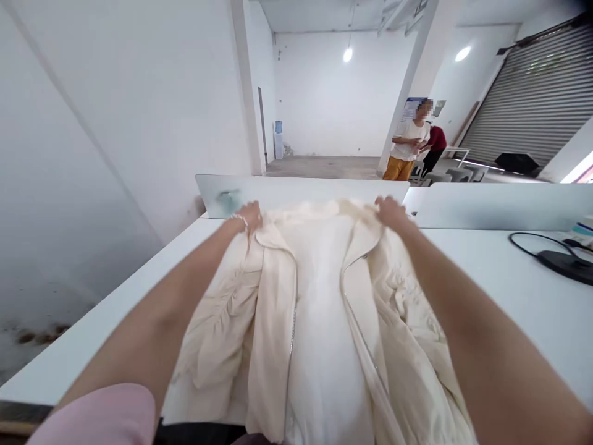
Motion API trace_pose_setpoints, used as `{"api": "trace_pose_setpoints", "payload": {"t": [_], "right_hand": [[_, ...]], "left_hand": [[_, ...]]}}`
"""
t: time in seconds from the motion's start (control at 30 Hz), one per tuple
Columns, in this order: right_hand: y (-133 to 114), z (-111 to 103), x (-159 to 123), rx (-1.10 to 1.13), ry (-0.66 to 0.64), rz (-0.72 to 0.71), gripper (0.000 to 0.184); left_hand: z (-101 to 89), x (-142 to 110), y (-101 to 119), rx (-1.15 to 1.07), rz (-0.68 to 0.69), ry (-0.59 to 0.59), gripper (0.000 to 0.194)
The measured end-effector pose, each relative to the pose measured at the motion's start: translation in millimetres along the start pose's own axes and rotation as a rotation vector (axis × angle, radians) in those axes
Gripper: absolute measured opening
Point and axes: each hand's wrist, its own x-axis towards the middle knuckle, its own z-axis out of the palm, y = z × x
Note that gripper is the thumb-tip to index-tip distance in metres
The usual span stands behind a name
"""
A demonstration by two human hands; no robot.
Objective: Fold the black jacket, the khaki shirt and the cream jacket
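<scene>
A cream zip-up jacket (272, 296) is spread over the white table, its front unzipped and the pale lining showing between the two zipper edges. My left hand (251, 216) is closed on the jacket at its left shoulder, near the collar. At the opposite shoulder, my right hand (390, 212) grips the fabric in the same way. Both arms are stretched forward, with the collar running between the hands. The gathered sleeves lie at either side, and the lower part of the jacket leaves the bottom of the view.
The white table (491, 290) has a frosted divider (306, 188) along its far edge. At the right is a black round base with a cable (565, 266). Two people (412, 139) stand in the background near chairs. A wall (115, 123) borders the left.
</scene>
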Motion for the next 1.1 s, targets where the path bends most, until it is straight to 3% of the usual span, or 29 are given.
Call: {"api": "trace_pose_setpoints", "payload": {"t": [0.1, 0.2, 0.3, 0.43, 0.6, 0.7, 0.8, 0.87, 0.93, 1.1], "right_hand": [[1.6, 55.1, -48.0, -0.061, -0.267, 0.118, 0.024], [7.0, 102.0, -96.1, -0.066, -0.369, 0.102, 0.030], [13.9, 122.7, -121.1, -0.070, -0.381, 0.072, 0.033], [17.6, 130.4, -120.9, -0.074, -0.366, 0.045, 0.037], [13.3, 136.6, -114.4, -0.086, -0.327, 0.038, 0.040], [10.5, 135.7, -114.9, -0.098, -0.315, 0.044, 0.040], [8.9, 134.0, -115.2, -0.110, -0.325, 0.048, 0.040], [9.1, 134.6, -114.9, -0.115, -0.335, 0.052, 0.040], [11.0, 136.5, -114.6, -0.114, -0.340, 0.048, 0.041], [31.8, 137.7, -112.2, -0.080, -0.358, -0.028, 0.041]], "left_hand": [[81.8, -30.2, -20.5, 0.107, -0.045, -0.210, 0.032], [132.0, -47.6, -32.1, 0.143, 0.114, -0.338, 0.034], [148.8, -46.6, -33.8, 0.277, 0.234, -0.441, 0.033], [150.0, -22.4, -16.9, 0.352, 0.231, -0.472, 0.023], [171.8, 5.8, 47.5, 0.275, 0.302, -0.414, 0.021], [204.6, 9.6, 90.4, 0.150, 0.310, -0.426, 0.031], [241.8, 5.3, 113.4, 0.051, 0.219, -0.415, 0.052], [262.6, -0.2, 115.5, -0.014, 0.133, -0.361, 0.063], [277.5, -5.9, 110.4, -0.065, 0.093, -0.278, 0.062], [291.4, -8.0, 89.0, -0.292, 0.030, -0.157, 0.061]]}}
